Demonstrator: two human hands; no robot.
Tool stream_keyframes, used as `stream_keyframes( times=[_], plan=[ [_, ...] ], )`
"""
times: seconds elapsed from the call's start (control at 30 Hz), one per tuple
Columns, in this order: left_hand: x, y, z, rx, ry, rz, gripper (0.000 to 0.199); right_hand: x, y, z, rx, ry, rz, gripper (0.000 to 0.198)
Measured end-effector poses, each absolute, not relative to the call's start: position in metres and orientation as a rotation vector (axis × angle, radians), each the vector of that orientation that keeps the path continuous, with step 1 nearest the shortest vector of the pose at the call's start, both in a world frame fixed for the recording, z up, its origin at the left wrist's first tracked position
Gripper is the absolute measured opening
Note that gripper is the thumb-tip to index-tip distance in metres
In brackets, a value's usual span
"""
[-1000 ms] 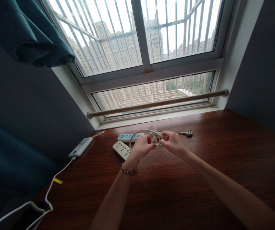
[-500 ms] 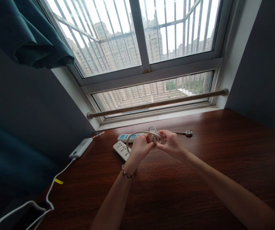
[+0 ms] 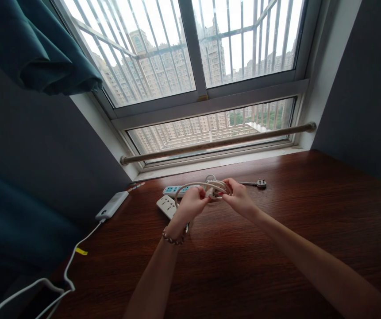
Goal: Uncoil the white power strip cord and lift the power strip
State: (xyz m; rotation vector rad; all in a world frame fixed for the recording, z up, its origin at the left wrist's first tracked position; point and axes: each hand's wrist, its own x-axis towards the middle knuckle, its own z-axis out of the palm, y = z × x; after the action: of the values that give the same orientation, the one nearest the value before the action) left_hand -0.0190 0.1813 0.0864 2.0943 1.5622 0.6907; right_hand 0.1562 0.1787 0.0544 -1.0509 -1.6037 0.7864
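Observation:
My left hand (image 3: 193, 204) is closed in a pinch on a pale plug (image 3: 211, 193) at the end of a cord. My right hand (image 3: 240, 198) grips the coiled beige power cord (image 3: 226, 186) from the right, its thumb and fingers around the loops. One loop of cord arches over my left hand toward a white power strip (image 3: 166, 205) on the wooden surface. My left wrist and hand hide part of that strip. Behind it lies a second power strip with blue sockets (image 3: 173, 190), partly covered by my left hand and the cord.
A three-pin plug on a dark cord (image 3: 261, 183) lies to the right. At the left edge sits a white adapter box (image 3: 112, 205) with a white cable (image 3: 83, 241) running down from it. A metal rail (image 3: 217, 145) crosses the window behind the wooden surface (image 3: 276, 230).
My hands have moved slightly apart. The plug now shows between them, and the coil has shifted a little to the right with my right hand.

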Motion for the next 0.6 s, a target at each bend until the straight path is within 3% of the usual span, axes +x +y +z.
stream_keyframes(
  times=[0.2,0.6],
  plan=[
    [-0.027,0.173,0.104,1.914,1.092,0.69,0.02,0.159,0.191,0.046,-0.977,-1.282,1.316,0.042],
    [-0.056,0.17,0.128,1.643,1.041,1.032,0.036,0.166,0.199,0.042,-1.127,-1.303,1.296,0.047]
  ],
)
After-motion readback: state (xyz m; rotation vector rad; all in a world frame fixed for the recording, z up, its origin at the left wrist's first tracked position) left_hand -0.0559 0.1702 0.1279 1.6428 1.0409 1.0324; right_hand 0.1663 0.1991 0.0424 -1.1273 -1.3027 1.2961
